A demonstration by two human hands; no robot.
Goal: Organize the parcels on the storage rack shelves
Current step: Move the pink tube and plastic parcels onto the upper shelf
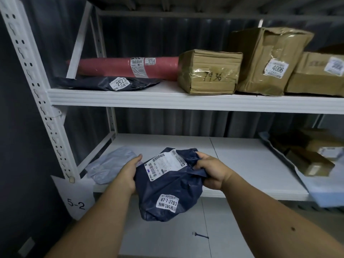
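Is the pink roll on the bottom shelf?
No, the pink roll lies on the upper shelf, behind a dark bag and beside a box.

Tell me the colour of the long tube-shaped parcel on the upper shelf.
Red-pink, with white labels; the long roll parcel shows best in the head view.

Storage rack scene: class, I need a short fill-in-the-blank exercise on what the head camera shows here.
1. Both hands, left hand and right hand, hold a dark blue ____.
2. The red roll lies on the ____ shelf.
3. The sign on the rack post reads ____.
4. The flat black bag carries the number ____.

Missing words: bag; upper; 5-2; 2523
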